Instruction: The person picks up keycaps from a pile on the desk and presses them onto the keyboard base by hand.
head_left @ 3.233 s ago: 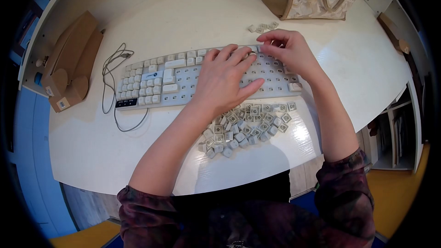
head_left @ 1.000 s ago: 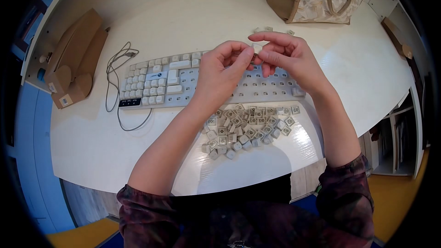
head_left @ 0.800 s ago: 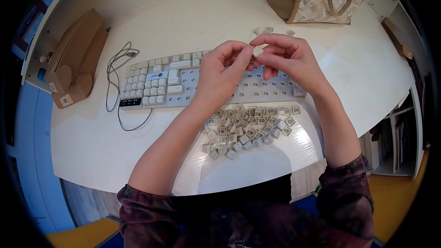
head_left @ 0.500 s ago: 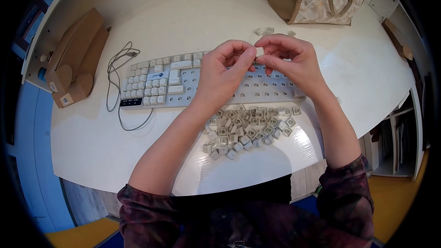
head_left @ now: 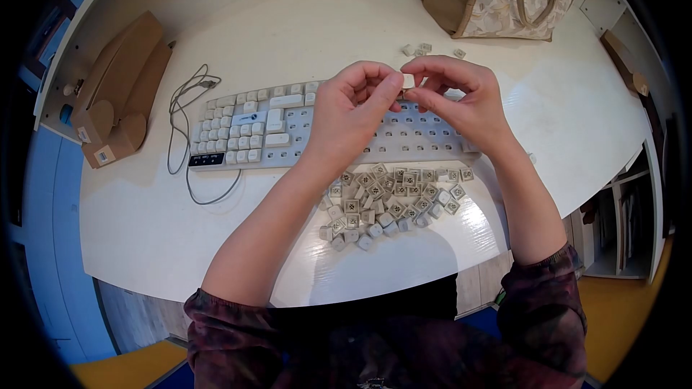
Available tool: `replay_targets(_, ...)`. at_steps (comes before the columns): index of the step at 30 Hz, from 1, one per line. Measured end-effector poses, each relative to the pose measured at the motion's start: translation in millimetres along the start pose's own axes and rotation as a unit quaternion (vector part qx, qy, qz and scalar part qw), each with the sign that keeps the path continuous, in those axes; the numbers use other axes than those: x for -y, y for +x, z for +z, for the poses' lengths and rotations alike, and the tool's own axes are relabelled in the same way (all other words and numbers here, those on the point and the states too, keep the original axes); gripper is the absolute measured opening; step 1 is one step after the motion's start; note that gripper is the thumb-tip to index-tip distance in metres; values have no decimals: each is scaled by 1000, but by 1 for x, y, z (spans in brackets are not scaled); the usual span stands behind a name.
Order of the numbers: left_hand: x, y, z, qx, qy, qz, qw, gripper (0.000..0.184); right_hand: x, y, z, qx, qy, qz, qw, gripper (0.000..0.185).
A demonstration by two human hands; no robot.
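Observation:
Both hands meet above the back edge of a white keyboard. A small off-white keycap is pinched between their fingertips. My left hand is closed, its thumb tip against the keycap's left side. My right hand grips the same keycap with thumb and forefinger. The keyboard still carries caps on its left part, while bare switches show across the middle and right; my hands cover part of it. In front of it lies a pile of loose keycaps, many upside down.
Several keycaps lie behind the keyboard. A grey cable curls at its left. Further left stands a brown cardboard box. A patterned bag sits at the back right. Side panels and shelves bound the white desk.
My right hand's fingers have shifted slightly around the keycap, which shows a bit more of its top. The left hand has hardly moved.

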State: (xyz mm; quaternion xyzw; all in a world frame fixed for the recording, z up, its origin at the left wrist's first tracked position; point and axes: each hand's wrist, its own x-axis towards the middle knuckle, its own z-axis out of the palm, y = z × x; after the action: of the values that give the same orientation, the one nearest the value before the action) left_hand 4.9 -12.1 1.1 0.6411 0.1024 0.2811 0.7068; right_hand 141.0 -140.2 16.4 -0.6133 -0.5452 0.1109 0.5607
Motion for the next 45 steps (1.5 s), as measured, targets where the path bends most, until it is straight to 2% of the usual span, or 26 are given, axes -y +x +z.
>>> replay_targets(8,1,0,-1,0,4,11,1000,19,0,-1,1,-13,-20,-24,999,22)
replay_targets(15,3,0,-3,4,97,18,995,19,-1,1,-1,-12,-99,-90,991,20)
replay_targets(17,4,1,-3,8,90,7,996,21,-2,3,-5,-42,-97,-47,993,20)
replay_targets(19,6,0,-3,-8,157,47,986,25,-7,5,-12,-54,-79,6,995,19)
replay_targets(21,9,0,-6,-5,276,122,954,31,-14,9,-21,-50,-45,67,995,19)
replay_targets(23,16,2,-12,16,438,226,870,39,-12,11,-26,0,-95,155,983,19)
replay_targets(24,17,1,-12,32,464,235,853,42,-11,12,-28,25,-120,198,972,20)
replay_targets(26,19,-3,-10,65,516,252,816,48,-15,10,-27,32,-129,189,973,19)
replay_targets(30,19,-4,-8,102,539,251,798,53,-31,10,-30,46,-168,166,971,21)
replay_targets(36,19,-5,-7,122,575,245,771,59,-34,9,-29,53,-121,205,970,21)
replay_targets(45,20,-4,5,116,608,233,750,60,-37,8,-32,58,-137,136,979,17)
